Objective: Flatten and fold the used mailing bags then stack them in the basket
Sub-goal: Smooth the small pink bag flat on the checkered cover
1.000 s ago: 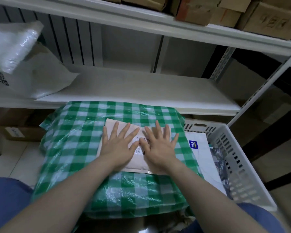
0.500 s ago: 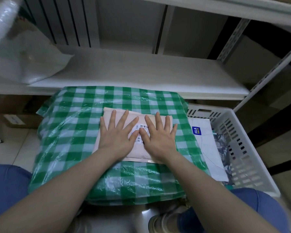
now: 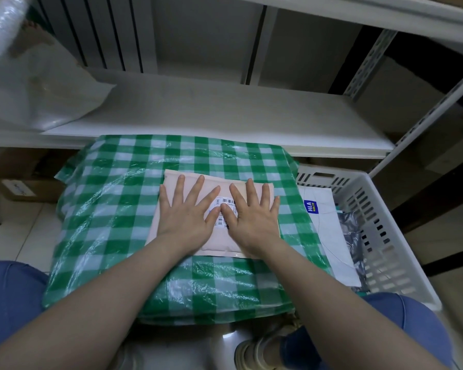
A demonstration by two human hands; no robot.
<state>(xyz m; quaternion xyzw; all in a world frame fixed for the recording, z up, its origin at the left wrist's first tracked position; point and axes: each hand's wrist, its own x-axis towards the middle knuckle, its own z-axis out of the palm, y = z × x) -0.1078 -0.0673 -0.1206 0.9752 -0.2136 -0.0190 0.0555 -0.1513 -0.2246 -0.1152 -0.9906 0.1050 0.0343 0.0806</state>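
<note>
From my end, the biggest thing in play is the green checked bundle (image 3: 112,236) I'm using as a work surface. It looks soft, glossy and domed, not a firm tabletop, so I judge anything pressed on it could skate or rock. The white basket (image 3: 382,220) sits against the bundle's right edge. A white mailing bag (image 3: 329,236) already lies flat inside it, with something grey and crinkled beside it that I can't identify.

The pink mailing bag (image 3: 218,245) lies right of the bundle's centre, nearer the right edge than the left, and looks puffy and padded. My left hand (image 3: 183,212) and right hand (image 3: 254,214) are both flat on it, fingers spread and thumbs nearly meeting over the shipping label (image 3: 223,206). Neither is gripping anything.

What worries me:
- Trapped air may spring the bag back once I lift off, so the fold wouldn't hold.
- Uneven pressure could send the bag sliding on the slick plastic toward the right edge and into the basket unfolded.
- A crease across the stiff label could come out crooked.
- With no hand pinching an edge, starting the fold means letting go of the pressure first.
</note>
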